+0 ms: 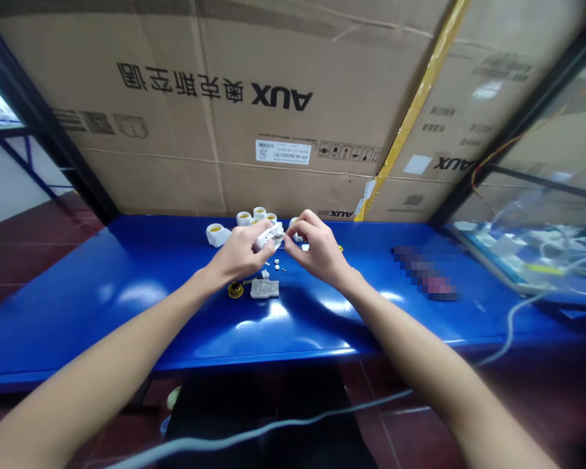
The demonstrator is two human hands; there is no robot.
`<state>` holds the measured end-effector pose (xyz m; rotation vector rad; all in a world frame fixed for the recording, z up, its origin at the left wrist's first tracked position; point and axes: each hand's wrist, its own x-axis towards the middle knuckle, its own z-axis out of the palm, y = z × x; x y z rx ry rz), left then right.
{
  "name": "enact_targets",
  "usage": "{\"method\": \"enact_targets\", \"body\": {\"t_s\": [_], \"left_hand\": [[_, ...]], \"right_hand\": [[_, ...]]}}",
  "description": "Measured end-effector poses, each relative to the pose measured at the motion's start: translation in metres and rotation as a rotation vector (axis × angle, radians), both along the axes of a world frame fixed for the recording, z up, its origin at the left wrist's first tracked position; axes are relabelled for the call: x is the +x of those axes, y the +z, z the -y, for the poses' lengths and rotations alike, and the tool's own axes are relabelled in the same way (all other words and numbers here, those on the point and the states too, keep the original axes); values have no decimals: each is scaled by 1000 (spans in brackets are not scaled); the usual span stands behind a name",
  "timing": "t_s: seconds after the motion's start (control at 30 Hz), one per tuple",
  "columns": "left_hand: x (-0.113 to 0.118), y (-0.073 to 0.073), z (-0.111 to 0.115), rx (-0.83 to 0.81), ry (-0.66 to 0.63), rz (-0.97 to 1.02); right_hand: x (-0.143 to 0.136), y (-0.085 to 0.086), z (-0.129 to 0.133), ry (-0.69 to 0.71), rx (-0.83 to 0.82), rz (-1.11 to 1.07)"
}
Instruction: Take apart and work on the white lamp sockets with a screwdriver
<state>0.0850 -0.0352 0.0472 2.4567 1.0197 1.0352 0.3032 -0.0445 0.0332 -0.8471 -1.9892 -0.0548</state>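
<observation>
My left hand is closed around a small white plastic housing, held above the blue table. Close beside it, the thumb and fingertips of my right hand pinch at the housing's right end; what sits between them is too small to make out. Below the hands lie a grey-white rectangular block, a round black-and-yellow part and several tiny white pieces. Behind my left hand stand several white cups with yellow insides, and one larger white cup-shaped part is to its left.
A large cardboard box wall closes off the back of the blue table. A dark, blurred-out item lies on the right. Farther right is a tray of white parts, and a pale cable runs down past the table's front edge.
</observation>
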Motion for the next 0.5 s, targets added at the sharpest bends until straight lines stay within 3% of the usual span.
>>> {"method": "enact_targets", "body": {"t_s": [0.5], "left_hand": [[-2, 0, -2, -10, -29, 1]], "right_hand": [[2, 1, 1, 35, -11, 25]]}}
